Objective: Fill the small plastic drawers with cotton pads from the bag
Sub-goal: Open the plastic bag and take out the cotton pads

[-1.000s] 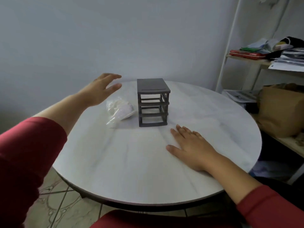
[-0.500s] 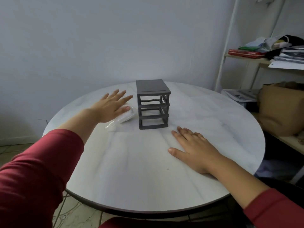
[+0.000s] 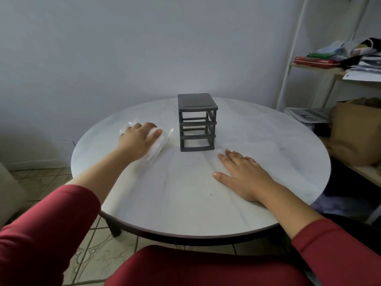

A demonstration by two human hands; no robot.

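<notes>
A small dark grey plastic drawer unit (image 3: 196, 122) with three open slots stands upright at the middle back of the round white marble table (image 3: 185, 203). Left of it lies a clear plastic bag of white cotton pads (image 3: 159, 144). My left hand (image 3: 137, 141) lies over the bag with its fingers curled around it, hiding most of it. My right hand (image 3: 243, 176) rests flat on the table in front of and to the right of the drawer unit, fingers spread, holding nothing.
A white shelf rack (image 3: 329, 75) with folded clothes and papers stands at the right by the wall. A brown paper bag (image 3: 356, 131) sits on a lower shelf beside the table's right edge. Tiled floor (image 3: 41, 178) shows at the left.
My left hand came down from above the table onto the bag of cotton pads and closed around it. The right hand stayed flat on the table.
</notes>
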